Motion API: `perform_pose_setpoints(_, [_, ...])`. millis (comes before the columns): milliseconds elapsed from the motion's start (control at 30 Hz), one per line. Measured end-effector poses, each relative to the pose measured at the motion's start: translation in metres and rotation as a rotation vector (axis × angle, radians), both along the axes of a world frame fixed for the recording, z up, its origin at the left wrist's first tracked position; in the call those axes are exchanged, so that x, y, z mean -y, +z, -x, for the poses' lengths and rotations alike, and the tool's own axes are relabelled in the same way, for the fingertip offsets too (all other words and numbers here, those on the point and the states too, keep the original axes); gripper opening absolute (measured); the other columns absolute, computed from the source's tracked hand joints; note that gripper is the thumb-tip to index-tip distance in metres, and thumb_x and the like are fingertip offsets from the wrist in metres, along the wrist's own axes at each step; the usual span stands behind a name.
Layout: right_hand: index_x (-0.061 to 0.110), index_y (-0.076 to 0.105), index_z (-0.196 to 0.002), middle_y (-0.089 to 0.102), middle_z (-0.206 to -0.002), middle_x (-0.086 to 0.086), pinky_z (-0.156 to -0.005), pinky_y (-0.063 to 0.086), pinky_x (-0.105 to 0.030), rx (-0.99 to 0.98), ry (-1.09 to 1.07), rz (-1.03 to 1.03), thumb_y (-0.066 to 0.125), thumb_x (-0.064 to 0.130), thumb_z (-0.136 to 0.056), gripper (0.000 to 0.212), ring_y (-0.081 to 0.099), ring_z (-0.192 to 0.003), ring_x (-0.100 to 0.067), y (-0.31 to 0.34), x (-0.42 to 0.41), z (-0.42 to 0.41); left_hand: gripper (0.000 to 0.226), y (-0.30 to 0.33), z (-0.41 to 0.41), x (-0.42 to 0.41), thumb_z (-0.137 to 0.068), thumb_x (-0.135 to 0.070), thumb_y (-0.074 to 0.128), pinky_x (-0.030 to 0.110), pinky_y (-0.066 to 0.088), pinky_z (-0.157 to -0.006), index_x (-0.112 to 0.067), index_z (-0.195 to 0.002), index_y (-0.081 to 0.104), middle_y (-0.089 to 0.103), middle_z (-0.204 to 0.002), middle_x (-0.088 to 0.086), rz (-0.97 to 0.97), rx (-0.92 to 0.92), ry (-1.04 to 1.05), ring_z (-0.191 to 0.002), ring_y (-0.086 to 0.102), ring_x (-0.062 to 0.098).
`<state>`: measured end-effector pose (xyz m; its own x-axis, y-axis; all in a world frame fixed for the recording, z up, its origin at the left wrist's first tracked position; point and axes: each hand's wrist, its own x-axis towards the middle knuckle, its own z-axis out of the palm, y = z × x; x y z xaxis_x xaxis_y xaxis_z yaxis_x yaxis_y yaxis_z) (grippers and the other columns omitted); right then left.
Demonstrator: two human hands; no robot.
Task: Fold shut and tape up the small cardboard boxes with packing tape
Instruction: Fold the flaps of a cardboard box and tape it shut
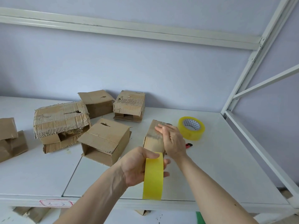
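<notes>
a small cardboard box [154,139] is stood on the white shelf top [226,159], right of centre, and is pressed from above by the right hand [172,141] with fingers held nearly straight and flat on its top face. a yellow tape roll [153,176] is gripped in the left hand [137,167], thumb curled over the rim, just near of the box; whether a strip is already stuck to the box cannot be told. the step is judged to be the laying of tape over the seam: the strip is best pulled taut and straight, and smoothed down by the flat palm so no wrinkle is left. a spare tape roll [191,128] and a red cutter [189,145] are lying close on the right, and an open box [105,143] close on the left, so sideways room is tight. freer room is offered at the near edge.
</notes>
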<state>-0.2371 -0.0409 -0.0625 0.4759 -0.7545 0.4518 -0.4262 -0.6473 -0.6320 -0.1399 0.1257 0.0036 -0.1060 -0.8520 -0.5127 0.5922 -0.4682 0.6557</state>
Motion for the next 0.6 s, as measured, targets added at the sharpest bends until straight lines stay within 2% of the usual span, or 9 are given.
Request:
perform_pose_setpoints(133, [0.031,0.079,-0.106,0.071,-0.119,0.016,-0.099,0.047,-0.034,-0.055,-0.032,-0.186,0.025,0.047,-0.105,0.056,0.058,-0.119,-0.011,0.03,0.017,-0.011,0.019,-0.005,0.003,-0.001,-0.096,-0.003,0.053,0.047,0.058,-0.077,0.007,-0.111,0.056,0.065,-0.103,0.026,-0.072,-0.045,0.049,-0.072,0.066,0.025])
perform_pose_setpoints(233, [0.03,0.079,-0.105,0.074,-0.115,0.003,-0.09,0.047,-0.032,-0.101,-0.066,-0.32,0.028,0.043,-0.107,0.053,0.062,-0.108,-0.018,0.042,0.032,-0.013,0.018,-0.014,0.003,0.013,-0.098,-0.006,0.056,0.048,0.056,-0.079,0.006,-0.111,0.054,0.068,-0.105,0.029,-0.135,0.023,0.114,-0.071,0.065,0.027])
perform_pose_setpoints(333, [0.03,0.08,-0.102,0.07,-0.092,-0.004,-0.078,0.043,-0.032,-0.108,-0.072,-0.408,0.027,0.044,-0.106,0.055,0.061,-0.091,-0.022,0.053,0.045,-0.017,0.021,-0.013,0.0,0.028,-0.097,-0.007,0.058,0.046,0.058,-0.077,0.006,-0.113,0.054,0.067,-0.109,0.03,-0.134,0.043,0.125,-0.067,0.067,0.026])
perform_pose_setpoints(400, [0.029,0.08,-0.098,0.068,-0.089,-0.004,-0.079,0.042,-0.032,-0.112,-0.072,-0.455,0.026,0.044,-0.106,0.056,0.059,-0.086,-0.02,0.058,0.054,-0.019,0.018,-0.012,-0.006,0.037,-0.097,-0.006,0.059,0.046,0.059,-0.076,0.004,-0.111,0.055,0.066,-0.113,0.031,-0.126,0.063,0.124,-0.067,0.068,0.026])
perform_pose_setpoints(467, [0.028,0.079,-0.098,0.068,-0.096,-0.005,-0.085,0.043,-0.033,-0.114,-0.09,-0.497,0.027,0.046,-0.105,0.056,0.058,-0.087,-0.019,0.059,0.063,-0.022,0.016,-0.011,-0.01,0.045,-0.096,-0.005,0.061,0.048,0.058,-0.077,0.0,-0.11,0.055,0.065,-0.115,0.032,-0.12,0.088,0.14,-0.072,0.069,0.028])
perform_pose_setpoints(600, [0.016,0.075,-0.106,0.067,-0.108,-0.008,-0.095,0.047,-0.039,-0.115,-0.123,-0.573,0.028,0.05,-0.103,0.058,0.061,-0.099,-0.024,0.062,0.076,-0.027,0.019,-0.009,-0.014,0.057,-0.094,-0.003,0.065,0.048,0.061,-0.07,-0.004,-0.111,0.056,0.065,-0.104,0.026,-0.105,0.123,0.174,-0.079,0.071,0.032])
